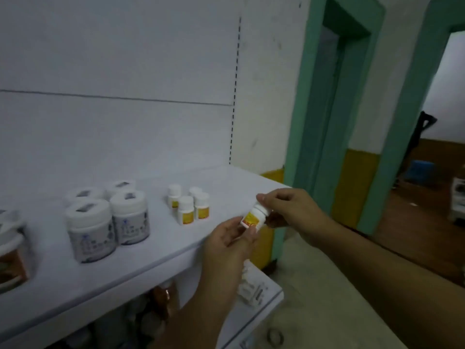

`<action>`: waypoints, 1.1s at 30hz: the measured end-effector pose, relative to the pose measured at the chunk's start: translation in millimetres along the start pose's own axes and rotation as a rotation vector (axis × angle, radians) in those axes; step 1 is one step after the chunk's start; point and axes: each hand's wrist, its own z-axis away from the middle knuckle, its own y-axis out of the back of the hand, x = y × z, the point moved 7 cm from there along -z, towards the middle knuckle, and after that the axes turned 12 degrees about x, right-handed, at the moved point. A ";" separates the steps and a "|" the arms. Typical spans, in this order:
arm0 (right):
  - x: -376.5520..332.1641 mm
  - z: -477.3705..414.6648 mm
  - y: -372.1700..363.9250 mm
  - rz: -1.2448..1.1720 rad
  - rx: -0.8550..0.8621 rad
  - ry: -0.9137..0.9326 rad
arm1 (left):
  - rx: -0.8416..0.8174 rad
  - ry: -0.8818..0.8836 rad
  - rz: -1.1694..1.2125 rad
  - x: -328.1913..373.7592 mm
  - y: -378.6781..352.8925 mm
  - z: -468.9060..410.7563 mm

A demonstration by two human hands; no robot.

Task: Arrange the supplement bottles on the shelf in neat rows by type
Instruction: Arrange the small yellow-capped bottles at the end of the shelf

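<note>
A small white bottle with a yellow label (253,216) hangs tilted in the air just off the front right edge of the white shelf (156,238). My left hand (230,238) pinches its lower end and my right hand (281,207) grips its cap end. Several matching small yellow-label bottles (187,210) stand grouped on the shelf to the left of my hands. Further left stand several larger white jars with grey-blue labels (130,222) in two rows.
A brown-labelled jar (11,263) sits at the shelf's far left edge. A lower shelf (254,290) holds white boxes and more jars. A green door frame (319,122) rises to the right, with a doorway and wooden floor beyond.
</note>
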 end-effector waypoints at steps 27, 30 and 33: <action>460.9 269.0 112.8 0.602 0.570 -0.602 | -0.755 0.323 -1.031 -408.0 18.0 91.8; 531.0 287.1 106.6 0.716 0.506 -0.692 | -0.849 0.287 -1.099 -433.2 18.3 92.8; 581.4 280.7 90.8 0.734 0.436 -0.683 | -0.889 0.185 -1.177 -448.5 20.3 90.0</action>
